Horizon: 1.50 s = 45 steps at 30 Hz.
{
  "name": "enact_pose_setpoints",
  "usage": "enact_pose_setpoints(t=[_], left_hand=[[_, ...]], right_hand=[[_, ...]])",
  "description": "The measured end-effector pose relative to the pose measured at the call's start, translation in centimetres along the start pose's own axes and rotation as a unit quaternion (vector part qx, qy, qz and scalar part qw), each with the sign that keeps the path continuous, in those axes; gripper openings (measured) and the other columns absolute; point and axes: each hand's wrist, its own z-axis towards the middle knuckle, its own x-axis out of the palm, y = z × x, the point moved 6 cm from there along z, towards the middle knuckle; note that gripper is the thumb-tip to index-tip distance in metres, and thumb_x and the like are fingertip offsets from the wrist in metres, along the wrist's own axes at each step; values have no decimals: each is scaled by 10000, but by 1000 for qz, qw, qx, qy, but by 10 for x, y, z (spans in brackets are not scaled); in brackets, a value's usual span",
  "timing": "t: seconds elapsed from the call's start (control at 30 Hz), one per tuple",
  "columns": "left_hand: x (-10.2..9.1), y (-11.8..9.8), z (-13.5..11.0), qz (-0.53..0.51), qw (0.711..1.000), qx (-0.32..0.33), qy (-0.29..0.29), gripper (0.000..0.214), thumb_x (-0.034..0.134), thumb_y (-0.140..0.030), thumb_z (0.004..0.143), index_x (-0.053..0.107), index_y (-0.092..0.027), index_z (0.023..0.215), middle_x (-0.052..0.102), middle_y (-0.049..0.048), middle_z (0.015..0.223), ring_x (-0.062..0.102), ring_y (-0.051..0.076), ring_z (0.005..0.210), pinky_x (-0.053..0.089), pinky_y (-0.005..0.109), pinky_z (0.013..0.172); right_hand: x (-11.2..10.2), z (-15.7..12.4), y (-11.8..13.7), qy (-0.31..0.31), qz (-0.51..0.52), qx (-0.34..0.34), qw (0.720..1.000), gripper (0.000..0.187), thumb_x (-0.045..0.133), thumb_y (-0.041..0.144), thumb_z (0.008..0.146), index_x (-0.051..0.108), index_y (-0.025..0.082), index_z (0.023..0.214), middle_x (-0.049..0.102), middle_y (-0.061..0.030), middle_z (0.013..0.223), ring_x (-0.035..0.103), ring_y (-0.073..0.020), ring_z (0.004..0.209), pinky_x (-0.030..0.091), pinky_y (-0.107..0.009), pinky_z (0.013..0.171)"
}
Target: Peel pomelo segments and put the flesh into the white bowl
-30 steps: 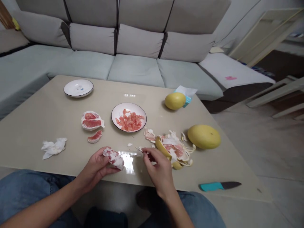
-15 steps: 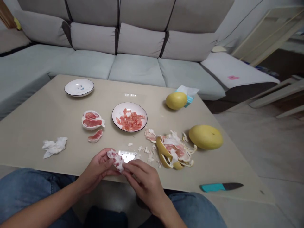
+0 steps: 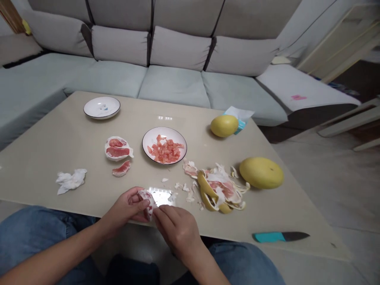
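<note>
At the near edge of the glossy beige table, my left hand grips a pink, white-pithed pomelo segment; my right hand has its fingers pinching the segment's pith.

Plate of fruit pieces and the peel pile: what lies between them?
Head view: only a torn pith scrap and bare table between plate and peel pile.

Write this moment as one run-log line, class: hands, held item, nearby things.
left hand: holds pomelo segment | right hand: fingers on same segment | nearby: peel pile, plate of pulp, knife
</note>
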Motion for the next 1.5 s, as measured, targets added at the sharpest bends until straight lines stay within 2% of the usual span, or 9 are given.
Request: enact_pose_setpoints(t=[0.13, 0.23, 0.37, 0.47, 0.53, 0.67, 0.77, 1.0, 1.5], left_hand=[[-1, 4, 2, 8, 1000, -11, 10, 303, 770, -355, 723, 617, -183, 919, 691, 41, 864, 667, 184, 726, 573, 312, 639], [3, 5, 0, 4, 1000, -11, 27, 283, 768, -332, 733, 618, -168, 909, 686, 47, 848, 662, 179, 720, 573, 310, 640], [6, -2, -5, -27, 999, 8, 38, 260, 742, -291, 773, 615, -162, 961, 686, 64, 887, 660, 182, 770, 574, 331, 697], [3, -9, -8, -55, 998, 26, 22, 280, 748, -264, 773, 607, -165, 994, 677, 67, 919, 653, 177, 807, 564, 344, 759], [1, -12, -9, -70, 997, 40, 16, 320, 767, -254, 754, 600, -167, 1013, 672, 71, 940, 647, 182, 834, 555, 350, 785], [1, -19, -9, -77, 993, 87, 33, 356, 805, -256, 708, 616, -163, 994, 659, 68, 964, 634, 175, 853, 522, 300, 799], [1, -22, -9, -75, 989, 118, 42, 346, 825, -241, 683, 634, -174, 963, 650, 45, 958, 637, 171, 875, 490, 252, 796], [1, -17, -8, -74, 988, 116, 75, 338, 824, -252, 688, 632, -201, 961, 671, 34, 945, 647, 195, 920, 476, 275, 818], [1, -13, -5, -56, 988, 128, 66, 370, 833, -243, 673, 626, -186, 974, 708, 83, 1048, 664, 224, 955, 492, 319, 855]], right_hand=[[7, -1, 3, -6, -14, 20, 1000, 148, 507, 117, 893, 627, 180, 835, 654, -44, 647, 587, -163, 546, 409, -258, 502], [7, 0, -5, 3, 71, 72, 995, 128, 525, 114, 846, 625, 188, 815, 643, -33, 671, 581, -146, 567, 430, -234, 519], [-3, 0, -26, -29, 229, 198, 953, 121, 542, 110, 778, 586, 198, 706, 604, -1, 655, 571, -122, 574, 456, -210, 533], [-8, -1, -40, -52, 300, 265, 915, 135, 526, 110, 798, 631, 195, 798, 629, 1, 668, 595, -125, 577, 491, -217, 548], [-9, -3, -47, -65, 315, 280, 905, 174, 503, 116, 833, 657, 197, 848, 657, -12, 702, 624, -137, 613, 514, -232, 572], [-12, -8, -60, -102, 262, 302, 911, 196, 499, 148, 884, 686, 201, 870, 685, -64, 866, 657, -176, 769, 543, -275, 646], [-13, -8, -57, -105, 260, 293, 914, 153, 559, 179, 890, 700, 213, 939, 693, -73, 917, 660, -188, 811, 557, -293, 674], [-9, 1, -24, -70, 323, 164, 929, 196, 660, 102, 841, 681, 216, 1000, 674, -62, 912, 642, -172, 815, 539, -278, 711], [4, -5, -15, -29, 224, 134, 965, 118, 474, 99, 906, 554, 184, 892, 585, -67, 811, 546, -180, 718, 442, -277, 618]])
